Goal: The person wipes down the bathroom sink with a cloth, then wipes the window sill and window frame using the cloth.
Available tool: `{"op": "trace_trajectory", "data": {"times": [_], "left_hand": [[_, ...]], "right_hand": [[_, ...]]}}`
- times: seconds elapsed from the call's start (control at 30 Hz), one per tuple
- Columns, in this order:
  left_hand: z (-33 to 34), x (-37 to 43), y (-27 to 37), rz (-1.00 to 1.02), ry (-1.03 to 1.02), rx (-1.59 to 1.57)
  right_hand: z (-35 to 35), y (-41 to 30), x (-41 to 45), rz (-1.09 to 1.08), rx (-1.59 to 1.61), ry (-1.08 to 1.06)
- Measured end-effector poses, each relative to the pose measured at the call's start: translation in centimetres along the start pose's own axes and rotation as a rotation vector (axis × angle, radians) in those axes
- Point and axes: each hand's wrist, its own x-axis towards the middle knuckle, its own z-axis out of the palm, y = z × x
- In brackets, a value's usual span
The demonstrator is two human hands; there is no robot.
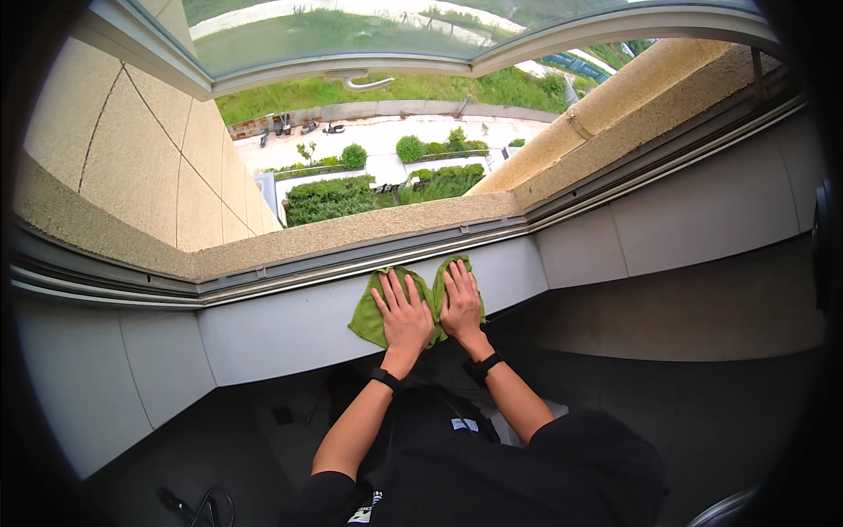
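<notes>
A green cloth point(369, 315) lies spread and wrinkled on the pale window sill point(276, 329), close to the window track. Flat on its left part rests my left hand point(406, 315), palm down with the fingers spread. To the right, my right hand point(462, 304) also presses palm down on the cloth, its fingers nearer together and pointing at the track. A raised fold of cloth runs between the two hands. Neither hand visibly grips the cloth, though both palms and the fabric beneath them are hidden.
Beyond the sill runs a metal window track point(329, 260). The window sash point(342, 69) with its handle point(369, 83) is swung outward, high above the ground outside. A tan pipe point(586, 118) slants along the right. A black cable point(214, 507) lies at lower left.
</notes>
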Motion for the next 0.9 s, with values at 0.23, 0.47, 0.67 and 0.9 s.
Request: {"op": "trace_trajectory", "data": {"times": [0.23,0.47,0.67,0.9], "left_hand": [[-1.0,-0.7,-0.7,0.147,0.021,-0.212],[-3.1,-0.5,-3.9,0.190,-0.097,-0.323],[-7.6,-2.2,-9.4,0.052,-0.146,-0.195],[-11.7,-5.5,-18.0,-0.153,-0.162,0.074]], "right_hand": [[-0.3,-0.3,-0.2,0.066,0.003,0.002],[0.1,-1.0,-0.2,0.136,-0.055,-0.048],[1.4,-7.1,-0.6,0.242,-0.100,-0.099],[2.6,-15.6,0.3,0.125,0.077,-0.241]]}}
